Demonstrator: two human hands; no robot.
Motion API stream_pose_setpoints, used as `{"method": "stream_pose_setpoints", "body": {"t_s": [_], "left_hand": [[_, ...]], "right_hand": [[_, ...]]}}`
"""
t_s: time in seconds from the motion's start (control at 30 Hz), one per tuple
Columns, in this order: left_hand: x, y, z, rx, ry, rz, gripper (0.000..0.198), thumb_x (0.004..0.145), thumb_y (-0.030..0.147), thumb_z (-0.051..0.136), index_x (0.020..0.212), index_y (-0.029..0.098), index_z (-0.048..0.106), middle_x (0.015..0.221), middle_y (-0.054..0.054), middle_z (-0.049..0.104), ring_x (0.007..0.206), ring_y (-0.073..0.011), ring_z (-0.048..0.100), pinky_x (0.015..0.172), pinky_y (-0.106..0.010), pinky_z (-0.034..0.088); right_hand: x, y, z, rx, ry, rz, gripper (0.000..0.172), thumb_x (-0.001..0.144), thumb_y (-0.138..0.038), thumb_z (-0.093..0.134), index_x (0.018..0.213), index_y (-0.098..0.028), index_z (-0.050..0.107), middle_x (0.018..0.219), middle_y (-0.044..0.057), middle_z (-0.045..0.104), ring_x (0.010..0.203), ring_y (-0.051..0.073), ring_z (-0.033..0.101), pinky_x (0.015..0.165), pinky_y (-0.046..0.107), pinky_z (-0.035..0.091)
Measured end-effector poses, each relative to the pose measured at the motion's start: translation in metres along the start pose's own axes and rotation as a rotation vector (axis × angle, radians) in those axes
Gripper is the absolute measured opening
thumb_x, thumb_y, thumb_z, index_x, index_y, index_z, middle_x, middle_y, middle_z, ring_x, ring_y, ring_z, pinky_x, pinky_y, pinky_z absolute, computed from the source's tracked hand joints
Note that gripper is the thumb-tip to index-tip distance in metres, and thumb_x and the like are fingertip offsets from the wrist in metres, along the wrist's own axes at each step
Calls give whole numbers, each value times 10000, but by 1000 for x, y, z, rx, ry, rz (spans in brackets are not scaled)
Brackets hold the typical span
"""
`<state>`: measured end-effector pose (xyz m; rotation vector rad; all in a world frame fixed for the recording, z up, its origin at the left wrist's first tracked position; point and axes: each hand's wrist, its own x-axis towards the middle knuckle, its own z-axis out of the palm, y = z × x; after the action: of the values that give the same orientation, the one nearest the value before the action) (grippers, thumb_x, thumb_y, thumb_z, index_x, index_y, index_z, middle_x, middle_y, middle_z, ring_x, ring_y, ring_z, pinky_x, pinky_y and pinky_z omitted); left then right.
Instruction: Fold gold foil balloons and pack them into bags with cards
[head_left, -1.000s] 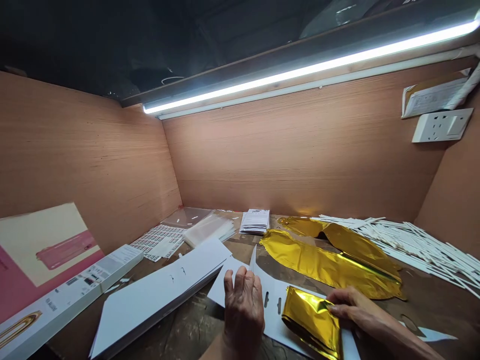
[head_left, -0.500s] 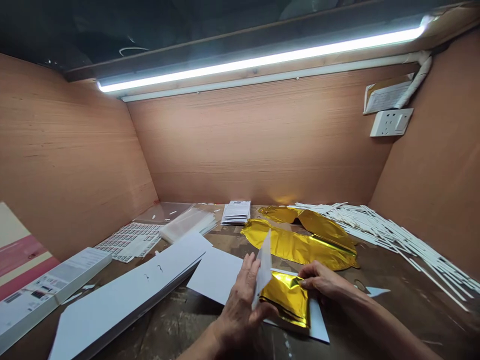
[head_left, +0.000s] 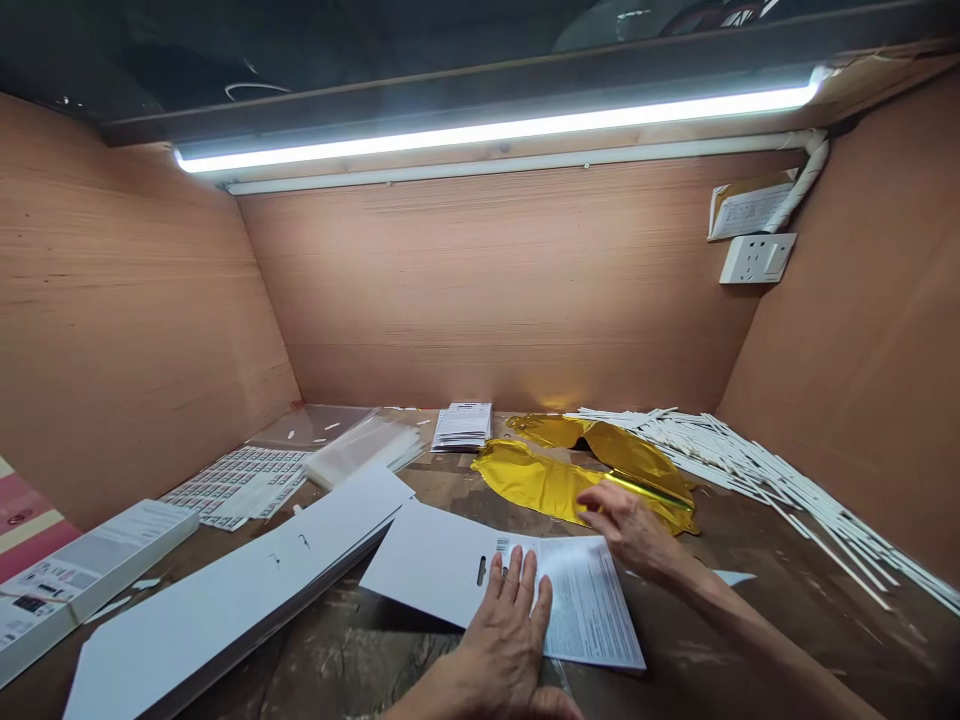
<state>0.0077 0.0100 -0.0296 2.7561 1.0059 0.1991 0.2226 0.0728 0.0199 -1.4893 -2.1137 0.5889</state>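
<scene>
My left hand lies flat, fingers stretched out, on a white card and a printed leaflet. A dark slot in the card shows just left of its fingertips. My right hand hovers by the leaflet's far right corner, in front of the gold foil sheet-like pieces. Its fingers are bent and slightly apart, with nothing visible between them. The small folded gold foil packet is out of sight; whether it lies under the leaflet I cannot tell.
Stacked long white cards lie on the left, beside a white box. Behind are label sheets, clear plastic sleeves and a leaflet stack. White sticks spread along the right. Wooden walls enclose the bench.
The leaflet, held upright by my left hand before, now lies flat, and the folded gold packet is hidden. My right hand has let go of the packet and moved up slightly.
</scene>
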Motion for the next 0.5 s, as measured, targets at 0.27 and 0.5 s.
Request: {"method": "stream_pose_setpoints", "body": {"t_s": [0.27,0.5], "left_hand": [[14,-11,-25,-798,670,-795,415,697,427,573,983,129,529,1004,-152,592,999,-291,527,798,-375,437],[35,-15,-35,-1423,533,-995,167,547,72,570,682,136,496,447,8,523,437,-173,547,429,-268,416]], "right_hand": [[-17,12,36,34,-174,-84,114,711,-256,544,787,-201,479,791,-3,522,706,132,480,628,237,353],[-18,12,38,101,-130,-46,130,715,-271,529,813,-192,497,795,1,521,697,134,470,630,240,365]]}}
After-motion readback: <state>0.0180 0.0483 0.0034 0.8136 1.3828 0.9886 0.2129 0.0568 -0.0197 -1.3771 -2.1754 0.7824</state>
